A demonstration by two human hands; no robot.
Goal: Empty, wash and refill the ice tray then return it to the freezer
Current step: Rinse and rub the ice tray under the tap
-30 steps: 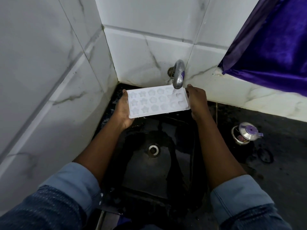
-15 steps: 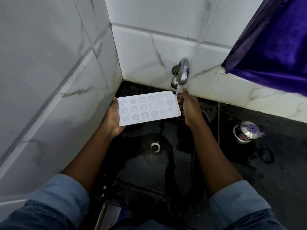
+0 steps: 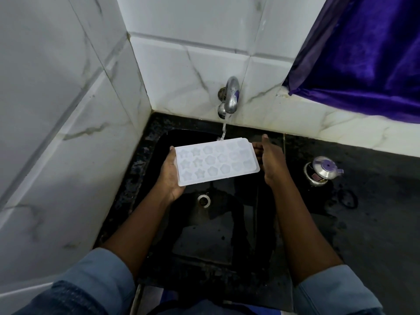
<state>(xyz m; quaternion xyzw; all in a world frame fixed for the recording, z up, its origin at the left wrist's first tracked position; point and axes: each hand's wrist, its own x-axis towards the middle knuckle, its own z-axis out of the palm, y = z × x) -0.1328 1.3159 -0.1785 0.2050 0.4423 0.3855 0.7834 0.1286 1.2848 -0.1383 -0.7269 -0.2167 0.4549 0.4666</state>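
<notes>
White plastic ice tray (image 3: 217,161) sits mid-frame, held roughly level over the black sink (image 3: 218,244) with its cavities up. We count 18 cavities, three rows of six, a mix of stars and flowers. So that's one tray, one metal tap (image 3: 231,96) above it, and one thin stream of water (image 3: 224,129) landing on the tray's far long edge.

Our left hand (image 3: 169,176) grips the left short end. The palm is underneath, the thumb is hooked on the far corner, and the fingers are hidden below. Our right hand (image 3: 271,161) stands edge-on just beside the right short end, thumb pointing up and off the tray. Its fingertips disappear behind the tray's edge, so we can't tell if it's holding or only touching.

One drain (image 3: 203,200) shows just below the tray's near edge. White tiled walls (image 3: 56,110) close in on the left and at the back, so the open room is to the right, over the dark counter (image 3: 375,223). One small steel pot (image 3: 322,170) with a purple-knobbed lid sits there, well apart from the tray, and its reddish label is too small to read. One purple cloth (image 3: 363,53) hangs at upper right.
</notes>
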